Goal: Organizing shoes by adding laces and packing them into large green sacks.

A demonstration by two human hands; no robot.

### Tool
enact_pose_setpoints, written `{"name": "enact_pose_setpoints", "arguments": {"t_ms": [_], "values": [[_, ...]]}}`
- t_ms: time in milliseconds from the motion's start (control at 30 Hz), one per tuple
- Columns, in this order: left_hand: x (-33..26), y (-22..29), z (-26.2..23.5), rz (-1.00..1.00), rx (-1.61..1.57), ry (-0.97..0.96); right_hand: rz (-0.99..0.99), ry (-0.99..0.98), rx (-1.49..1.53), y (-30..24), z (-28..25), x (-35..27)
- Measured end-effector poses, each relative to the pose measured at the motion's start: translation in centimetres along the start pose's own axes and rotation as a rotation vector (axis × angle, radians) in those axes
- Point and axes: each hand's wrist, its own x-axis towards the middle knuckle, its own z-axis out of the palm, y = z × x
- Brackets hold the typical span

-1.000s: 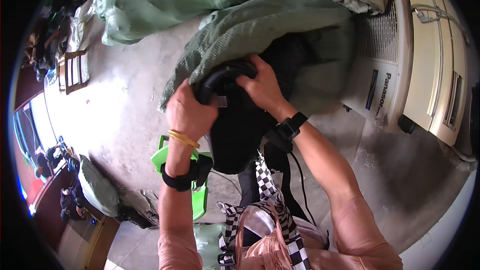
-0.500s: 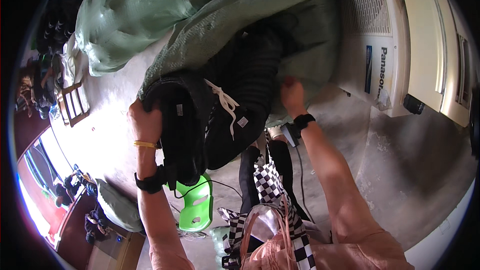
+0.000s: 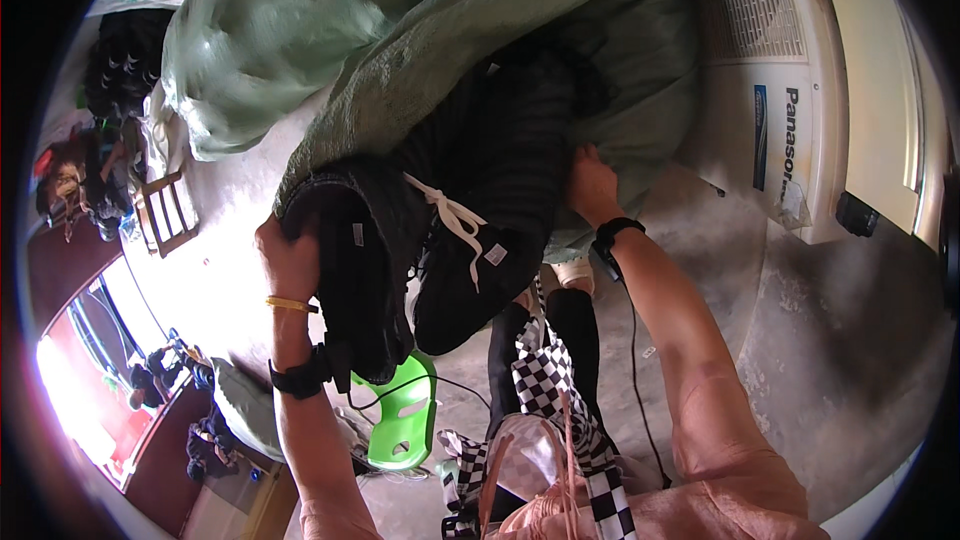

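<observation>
A large green woven sack [image 3: 420, 80] lies in front of me with its mouth toward me. Dark garments [image 3: 500, 170] fill the opening, and the nearest black garment [image 3: 450, 300] hangs out over the edge. It has a white drawstring [image 3: 455, 212] and small pale tags. My left hand [image 3: 288, 252] is closed at the left side of the mouth, gripping the sack's rim; its fingertips are hidden behind black cloth. On the right side, my right hand [image 3: 594, 185] is closed at the sack's edge beside the garments, and its fingers are partly hidden.
A bulging green sack [image 3: 260, 50] stands at the far left. Below the garments is a green plastic stool [image 3: 405, 420]. A white appliance with a grille [image 3: 765, 90] stands at right. Cables [image 3: 638, 380] run from both wrists. A small wooden frame [image 3: 168, 215] lies left.
The view has shifted slightly. My right hand has moved a little against the sack and garments. My left hand keeps its grip, and the black cloth hangs slightly lower.
</observation>
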Motion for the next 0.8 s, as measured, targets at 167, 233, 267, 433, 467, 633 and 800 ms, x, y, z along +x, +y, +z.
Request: {"name": "enact_pose_setpoints", "arguments": {"t_ms": [167, 233, 267, 433, 467, 633, 800], "values": [[0.1, -0.4, -0.1, -0.018, -0.002, 0.016, -0.063, -0.032, 0.017, 0.2, 0.8, 1.4], [0.1, 0.3, 0.6, 0.022, 0.022, 0.018, -0.035, -0.278, -0.116, 1.8, 0.5, 3.1], [0.1, 0.2, 0.6, 0.028, 0.01, 0.004, -0.035, -0.285, -0.111, 2.1, 0.5, 2.8], [0.2, -1.5, -0.6, -0.044, 0.056, 0.018, -0.192, 0.024, 0.121, 1.5, -5.4, -0.6], [0.5, -2.0, -0.5, -0.058, 0.055, 0.019, -0.192, 0.031, 0.107, 2.2, -7.6, -1.6], [0.2, -1.4, 0.8, -0.022, -0.046, -0.007, -0.316, 0.434, 0.214, 6.6, -18.9, -8.4], [-0.2, 0.0, 1.7, -0.053, -0.141, 0.02, 0.141, 0.665, 0.688, 9.2, -23.5, -14.4]]}}
